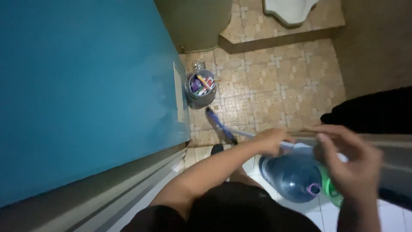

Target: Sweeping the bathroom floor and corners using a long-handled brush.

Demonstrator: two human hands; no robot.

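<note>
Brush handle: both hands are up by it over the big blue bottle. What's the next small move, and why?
Probably steady the grip first. The left hand closes on the pale handle; the right hand is blurred beside it, its grip unclear. The brush head rests on the wet tiled floor, above the blue bottle.

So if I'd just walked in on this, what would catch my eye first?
Probably the big teal door filling the left side, bright against the dim tan floor tiles. Next, the two hands low in the picture: the left hand grips a pale handle above a large blue water jug, while the right hand is blurred beside it. Farther off, a small grey bucket of colourful items stands by the door.
</note>
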